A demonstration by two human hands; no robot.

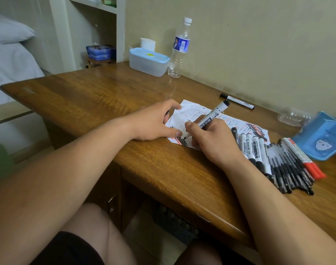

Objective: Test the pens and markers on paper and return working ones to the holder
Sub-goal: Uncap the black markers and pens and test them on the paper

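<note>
Right grip (207,138) pinches smooth white plastic marker (211,117), tip down on scribbled paper (194,111) near worktop (106,96) front edge. Left grip (153,121) arches over paper, pins it; cannot tell if holding anything. Keep paper flat, short firm stroke on clean patch. Blue holder (320,138) tipped over far right, slim pens (285,165) heaped beside.

The left half of the desk (86,96) is bare wood from front edge to back, open to a reach. At the back edge a lidded box (149,63) and a water bottle (179,48) stand side by side. The left hand (153,121), the right hand (211,138) gripping a held marker (211,117), and the paper (194,111) block the middle of the front edge. Toward the right edge a row of pens and markers (278,161), a blue holder (320,136) and crumpled plastic (294,116) crowd the wood; a lone marker (237,101) lies by the wall.
</note>
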